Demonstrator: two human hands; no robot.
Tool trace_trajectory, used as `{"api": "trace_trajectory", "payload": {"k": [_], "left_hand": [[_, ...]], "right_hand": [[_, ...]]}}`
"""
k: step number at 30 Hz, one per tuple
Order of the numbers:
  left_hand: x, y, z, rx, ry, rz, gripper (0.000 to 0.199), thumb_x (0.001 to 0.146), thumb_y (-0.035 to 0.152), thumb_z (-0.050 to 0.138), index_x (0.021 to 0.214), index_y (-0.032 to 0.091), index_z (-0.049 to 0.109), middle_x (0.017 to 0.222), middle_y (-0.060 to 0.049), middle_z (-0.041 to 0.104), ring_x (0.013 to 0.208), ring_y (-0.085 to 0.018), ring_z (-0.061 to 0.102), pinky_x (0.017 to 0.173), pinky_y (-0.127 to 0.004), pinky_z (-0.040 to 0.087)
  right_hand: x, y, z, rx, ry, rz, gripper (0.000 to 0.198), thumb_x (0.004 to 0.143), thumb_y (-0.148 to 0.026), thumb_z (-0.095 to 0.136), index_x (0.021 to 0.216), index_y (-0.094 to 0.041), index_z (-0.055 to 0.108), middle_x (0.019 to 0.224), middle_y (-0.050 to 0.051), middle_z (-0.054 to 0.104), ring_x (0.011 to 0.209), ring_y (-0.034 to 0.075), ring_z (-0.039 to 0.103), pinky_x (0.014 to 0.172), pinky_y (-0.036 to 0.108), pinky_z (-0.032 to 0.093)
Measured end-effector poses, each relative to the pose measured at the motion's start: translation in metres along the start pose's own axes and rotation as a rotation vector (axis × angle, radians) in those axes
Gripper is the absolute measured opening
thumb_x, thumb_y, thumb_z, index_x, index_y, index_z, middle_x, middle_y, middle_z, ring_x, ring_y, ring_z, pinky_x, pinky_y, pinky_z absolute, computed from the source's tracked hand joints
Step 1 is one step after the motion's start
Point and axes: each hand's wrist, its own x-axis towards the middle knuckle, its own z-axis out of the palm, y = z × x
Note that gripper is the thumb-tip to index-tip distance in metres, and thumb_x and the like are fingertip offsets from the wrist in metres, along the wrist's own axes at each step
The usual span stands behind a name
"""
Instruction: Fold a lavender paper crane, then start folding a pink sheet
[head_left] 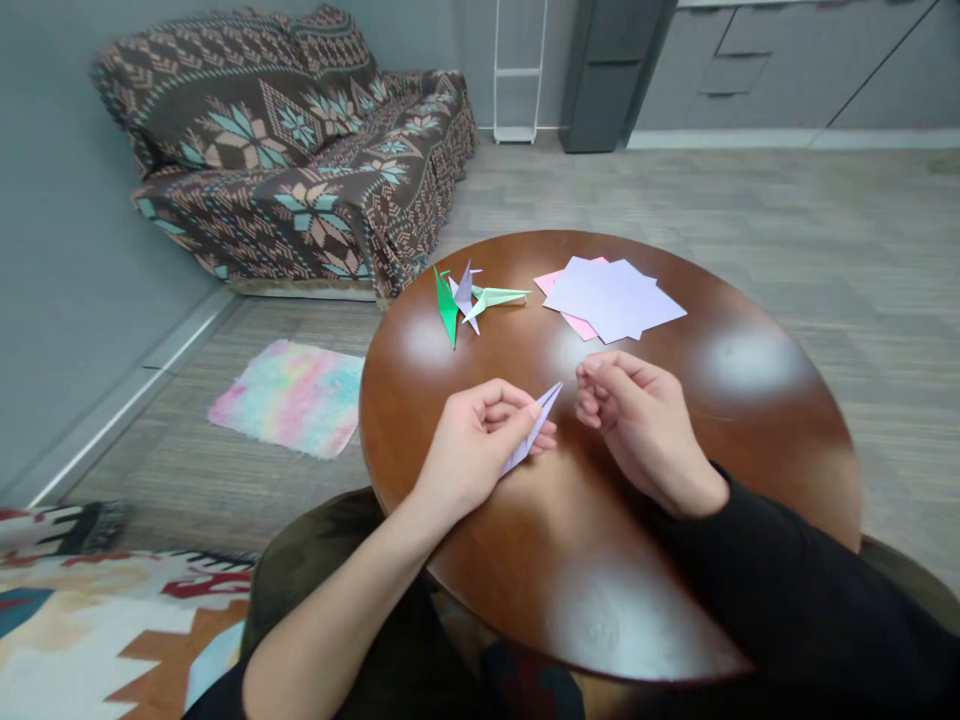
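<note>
A narrow, pointed piece of folded lilac origami paper (534,436) is pinched between the thumb and fingers of my left hand (484,435), just above the table. Its slim tip points up and to the right, and its lower part is partly covered by my thumb. A short gap to the right of that tip is my right hand (637,415). Its fingers are curled in with the thumb against them, and no paper shows in it. Beyond my left hand stand folded paper cranes: a green crane (447,312), a lilac crane (465,292) and a pale green crane (496,298).
Fanned lilac paper sheets (615,298) lie over pink paper (581,326) towards the far side of the round brown table (750,440). A patterned sofa (300,170) and a pastel fluffy mat (292,398) are off to the left. Grey cabinets (787,75) line the back.
</note>
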Motion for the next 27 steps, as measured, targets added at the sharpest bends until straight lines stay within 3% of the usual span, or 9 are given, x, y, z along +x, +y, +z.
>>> {"api": "trace_trajectory", "payload": {"k": [2,7,13,17,27], "left_hand": [[0.000,-0.001,-0.001,-0.024,-0.003,-0.007,0.027,0.079,0.035,0.084,0.083,0.014,0.067,0.076,-0.008,0.080,0.065,-0.019,0.077,0.064,-0.026,0.061],[0.000,-0.001,0.001,-0.108,-0.065,-0.002,0.027,0.083,0.034,0.083,0.088,0.013,0.068,0.077,-0.008,0.080,0.070,-0.018,0.078,0.072,-0.027,0.063],[-0.001,-0.002,0.005,-0.170,-0.072,0.005,0.030,0.082,0.034,0.084,0.091,0.015,0.063,0.079,-0.003,0.077,0.069,-0.017,0.078,0.074,-0.030,0.066],[-0.001,-0.002,0.005,-0.151,-0.064,0.004,0.030,0.084,0.035,0.083,0.089,0.015,0.062,0.080,-0.002,0.074,0.070,-0.016,0.077,0.074,-0.029,0.066],[-0.002,0.000,0.005,-0.126,-0.131,-0.005,0.028,0.088,0.036,0.079,0.091,0.016,0.060,0.076,-0.002,0.075,0.066,-0.016,0.076,0.067,-0.025,0.064]], "right_hand": [[0.001,0.000,-0.002,-0.050,-0.014,-0.022,0.019,0.080,-0.033,0.082,0.075,-0.018,0.072,0.061,-0.003,0.060,0.049,0.009,0.050,0.046,0.023,0.039],[-0.003,0.005,-0.004,-0.209,-0.201,0.019,0.024,0.083,-0.039,0.082,0.082,-0.017,0.073,0.058,-0.002,0.064,0.047,0.010,0.054,0.046,0.024,0.043],[-0.008,0.002,0.000,-0.354,-0.201,-0.065,0.022,0.087,-0.037,0.078,0.083,-0.017,0.071,0.058,-0.003,0.064,0.046,0.010,0.055,0.046,0.022,0.047],[-0.010,0.002,0.003,-0.312,-0.182,-0.143,0.021,0.085,-0.029,0.080,0.092,-0.021,0.062,0.069,-0.005,0.065,0.049,0.009,0.057,0.044,0.021,0.048],[-0.013,-0.002,0.004,-0.364,-0.223,-0.148,0.018,0.090,-0.030,0.074,0.081,-0.016,0.067,0.056,-0.003,0.063,0.042,0.007,0.052,0.042,0.019,0.042]]}}
